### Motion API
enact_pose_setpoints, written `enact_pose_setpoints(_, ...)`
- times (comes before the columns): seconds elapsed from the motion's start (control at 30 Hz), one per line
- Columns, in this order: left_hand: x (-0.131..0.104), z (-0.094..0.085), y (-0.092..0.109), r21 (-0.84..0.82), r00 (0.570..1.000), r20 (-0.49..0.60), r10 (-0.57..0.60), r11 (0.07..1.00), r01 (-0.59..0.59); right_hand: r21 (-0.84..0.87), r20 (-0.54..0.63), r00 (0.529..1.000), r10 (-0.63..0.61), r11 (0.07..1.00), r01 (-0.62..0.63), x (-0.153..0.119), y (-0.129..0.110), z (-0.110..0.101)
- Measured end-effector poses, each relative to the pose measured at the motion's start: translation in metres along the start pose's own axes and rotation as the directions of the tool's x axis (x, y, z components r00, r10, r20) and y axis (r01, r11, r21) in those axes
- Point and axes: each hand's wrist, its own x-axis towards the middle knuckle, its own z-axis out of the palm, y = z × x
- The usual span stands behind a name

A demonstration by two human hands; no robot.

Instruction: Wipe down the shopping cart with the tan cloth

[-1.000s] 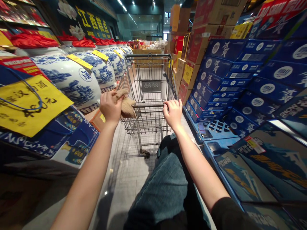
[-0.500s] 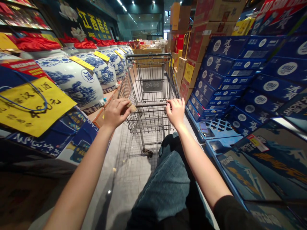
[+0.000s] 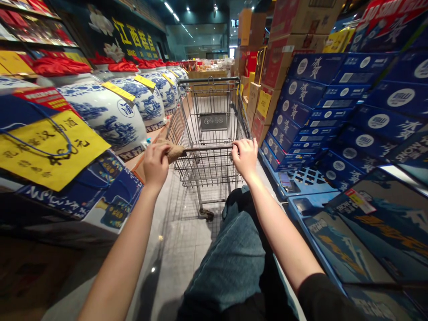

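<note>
1. left hand point(image 3: 156, 166) clasps a brown cloth point(image 3: 174, 153) at the left end of the handle point(image 3: 209, 148), palm hidden.
2. right hand point(image 3: 245, 156) curls over the handle, fingertips out of sight.
3. wire cart point(image 3: 209, 81) stands just ahead.
4. red covers point(image 3: 60, 65) hide the mouths of jars point(image 3: 107, 113); blue cartons point(image 3: 396, 98) are cut off rightward.

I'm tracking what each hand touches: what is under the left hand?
Under the left hand is a tan cloth, poking out where the visible stretch of the cart handle begins. Whatever lies beneath the cloth and palm is covered and can't be seen.
</note>
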Motion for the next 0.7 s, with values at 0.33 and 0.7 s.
enact_pose_setpoints(0.33,-0.006,-0.003,0.019,-0.110,0.979,0.173,0.109,0.990,-0.091,0.010,0.006,1.000,0.017,1.000,-0.017,0.001,0.000,-0.003)
enact_pose_setpoints(0.7,-0.003,-0.007,-0.005,-0.128,0.907,0.365,0.209,0.976,-0.173,-0.025,0.027,1.000,0.010,1.000,-0.009,0.001,-0.002,-0.003)
